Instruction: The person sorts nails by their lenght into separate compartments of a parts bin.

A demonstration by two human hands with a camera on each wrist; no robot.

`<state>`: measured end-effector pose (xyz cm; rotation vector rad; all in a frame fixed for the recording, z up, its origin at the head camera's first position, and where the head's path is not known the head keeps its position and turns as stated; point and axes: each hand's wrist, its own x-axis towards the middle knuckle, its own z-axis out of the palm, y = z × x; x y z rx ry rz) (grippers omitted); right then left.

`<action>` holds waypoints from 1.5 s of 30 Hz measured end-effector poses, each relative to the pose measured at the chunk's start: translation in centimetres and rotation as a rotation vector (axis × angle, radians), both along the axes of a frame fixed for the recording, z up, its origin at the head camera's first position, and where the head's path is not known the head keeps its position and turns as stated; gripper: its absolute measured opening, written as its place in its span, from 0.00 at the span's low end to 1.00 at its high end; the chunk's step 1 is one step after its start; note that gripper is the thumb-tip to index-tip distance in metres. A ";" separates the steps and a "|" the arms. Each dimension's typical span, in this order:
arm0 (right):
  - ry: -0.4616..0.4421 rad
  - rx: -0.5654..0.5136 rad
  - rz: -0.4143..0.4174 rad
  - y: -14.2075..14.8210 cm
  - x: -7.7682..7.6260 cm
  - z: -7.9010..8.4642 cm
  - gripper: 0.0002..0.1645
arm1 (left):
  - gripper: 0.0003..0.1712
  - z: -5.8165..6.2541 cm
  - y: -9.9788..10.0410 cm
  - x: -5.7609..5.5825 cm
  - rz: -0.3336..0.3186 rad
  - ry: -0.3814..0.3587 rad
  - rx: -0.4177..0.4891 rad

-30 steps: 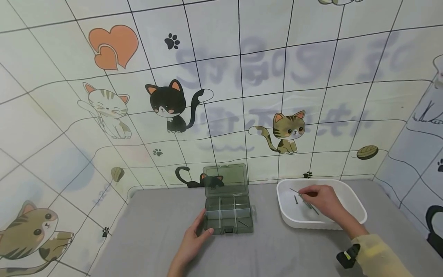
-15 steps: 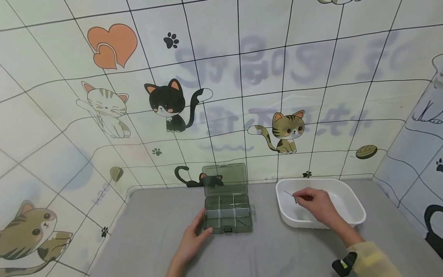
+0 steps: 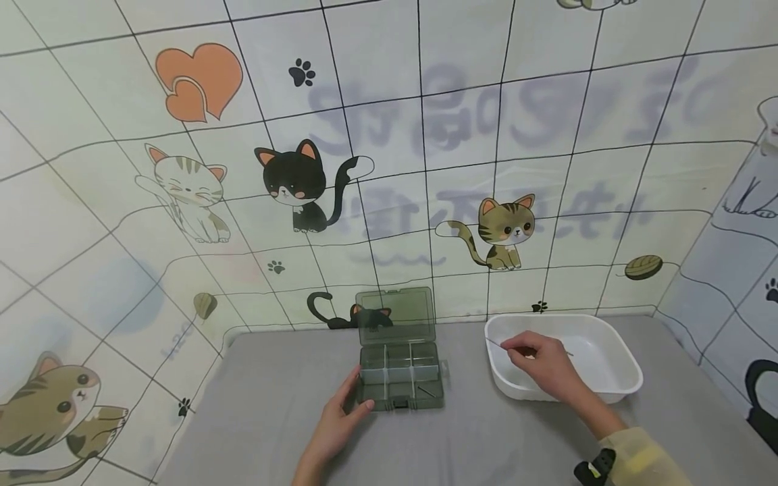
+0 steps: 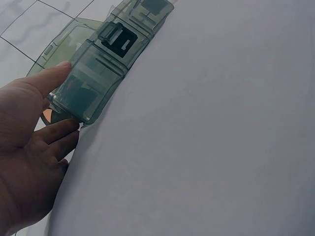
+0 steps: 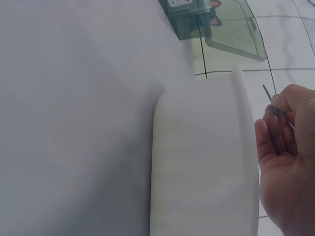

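Observation:
My left hand (image 3: pixel 334 422) holds the left front corner of a green see-through compartment box (image 3: pixel 399 403), thumb at the front and fingers along the side. In the left wrist view the thumb (image 4: pixel 54 78) lies on the box's upper edge. The box's lid (image 3: pixel 398 316) stands raised at the back. One dark screw (image 3: pixel 428 391) lies in its front right compartment. My right hand (image 3: pixel 541 361) pinches a thin metal screw (image 3: pixel 495 343) over the left side of a white tray (image 3: pixel 629 385). In the right wrist view the screw's wider end (image 5: pixel 275 112) sits at the fingertips.
Another thin metal piece (image 3: pixel 569 353) shows in the tray behind my right hand, which hides part of the tray. A grey cloth (image 3: pixel 267 378) covers the table. A wall sheet with cat pictures (image 3: pixel 389 169) rises just behind the box and tray.
My right hand has moved left within the tray toward its left rim, carrying the pinched screw. The left hand and the box have stayed in place.

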<state>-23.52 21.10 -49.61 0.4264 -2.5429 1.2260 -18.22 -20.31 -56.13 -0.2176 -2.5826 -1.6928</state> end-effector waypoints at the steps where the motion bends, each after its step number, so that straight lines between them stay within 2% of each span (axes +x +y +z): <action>1: 0.007 0.005 0.013 -0.2 0.1 0.0 0.12 | 0.42 -0.1 0.0 0.0 -0.001 0.000 -0.003; 8: 0.075 0.012 0.083 -1.6 0.5 -0.4 0.16 | 0.42 -0.3 0.0 0.0 0.006 -0.012 0.004; 16: 0.097 0.009 0.143 -3.6 0.5 -0.9 0.17 | 0.42 -0.4 -0.1 -0.1 0.009 0.007 -0.020; 25: 0.115 -0.076 0.261 -7.1 0.7 -1.1 0.18 | 0.42 -0.2 -0.2 -0.2 0.007 -0.023 -0.005; 31: 0.064 -0.100 0.248 -8.6 0.9 -1.6 0.13 | 0.43 0.0 0.0 -0.1 0.000 -0.053 0.009; 36: 0.068 -0.098 0.247 -9.4 0.9 -2.1 0.11 | 0.42 0.1 0.0 -0.1 -0.005 -0.035 0.008; 45: 0.058 -0.105 0.272 -10.6 1.2 -2.6 0.10 | 0.43 0.1 0.1 -0.2 0.008 -0.057 0.012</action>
